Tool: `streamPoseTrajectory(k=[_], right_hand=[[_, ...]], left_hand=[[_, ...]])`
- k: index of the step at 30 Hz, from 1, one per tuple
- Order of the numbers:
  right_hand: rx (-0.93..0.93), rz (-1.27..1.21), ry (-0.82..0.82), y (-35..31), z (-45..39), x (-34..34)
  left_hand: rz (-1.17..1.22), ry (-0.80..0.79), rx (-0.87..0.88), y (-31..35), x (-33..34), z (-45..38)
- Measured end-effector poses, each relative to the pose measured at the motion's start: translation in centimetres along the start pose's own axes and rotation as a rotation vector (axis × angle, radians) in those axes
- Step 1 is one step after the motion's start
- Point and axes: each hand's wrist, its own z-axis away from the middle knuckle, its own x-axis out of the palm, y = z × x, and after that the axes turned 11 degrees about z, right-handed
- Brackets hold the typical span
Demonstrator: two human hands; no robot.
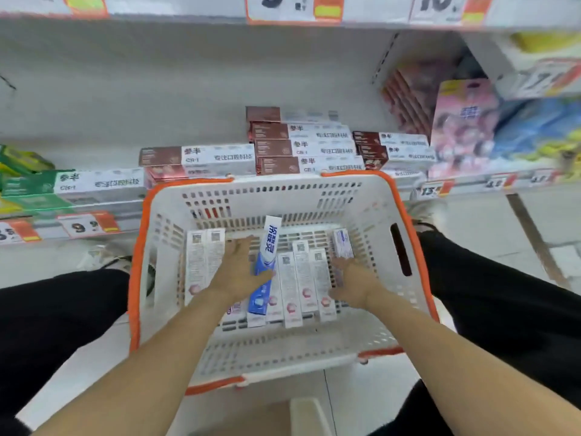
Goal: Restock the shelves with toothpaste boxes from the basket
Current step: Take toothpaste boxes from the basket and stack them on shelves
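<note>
head view, looking down into a white basket (371, 196) with an orange rim, set on the floor between the person's knees and against the front edge of the lowest shelf (132, 215).

left hand (239, 272): reaches into the basket, fingers (243, 245) fairly straight over the box tops, thumb against the side of a blue toothpaste box (267, 262). the blue box lies tilted across the white ones, its far end raised toward the basket's far wall. the palm covers the contact, so i cannot tell whether this is a true grip or only a touch.

right hand (352, 283): low in the basket's right part, fingers loosely spread and relaxed, holding nothing, resting at the edge of a row of white toothpaste boxes (303, 278). a small white-and-blue box (342, 243) lies just beyond its fingertips, near the far right corner of the basket floor.

two more white boxes (206, 259) lie side by side at the left of the basket floor.

shelf stock: brown-and-white toothpaste boxes (306, 149) stacked several high behind the basket; green-and-white boxes (72, 184) toward the left end. orange price tags (88, 225) run along the shelf's front edge.
</note>
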Motion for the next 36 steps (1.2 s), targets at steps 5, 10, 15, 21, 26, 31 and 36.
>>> streamPoseTrajectory(k=[5,10,15,21,26,31,36], right_hand=[[0.04,-0.141,-0.118,0.9,-0.1,3.3],[0.071,-0.222,-0.153,1.1,-2.6,4.5],[0.139,-0.158,-0.12,-0.2,-4.2,5.0],[0.22,-0.14,-0.077,-0.6,-3.9,4.2],[0.245,-0.336,0.039,-0.8,-1.7,0.3],[0.159,-0.556,0.036,0.4,1.8,-5.0],[-0.038,-0.813,-0.15,2.0,5.0,-9.1]], left_hand=[[-0.067,-0.005,-0.047,-1.0,3.8,-0.9],[0.144,0.062,-0.089,-1.5,3.5,-1.2],[0.269,0.012,-0.094,-2.1,1.1,-0.4],[0.403,0.053,-0.186,-2.7,-0.3,0.8],[0.868,-0.009,-0.347,-1.4,-1.2,1.4],[1.052,-0.133,-0.357,0.2,-1.3,2.3],[0.973,-0.206,-0.268,2.7,-1.4,2.7]])
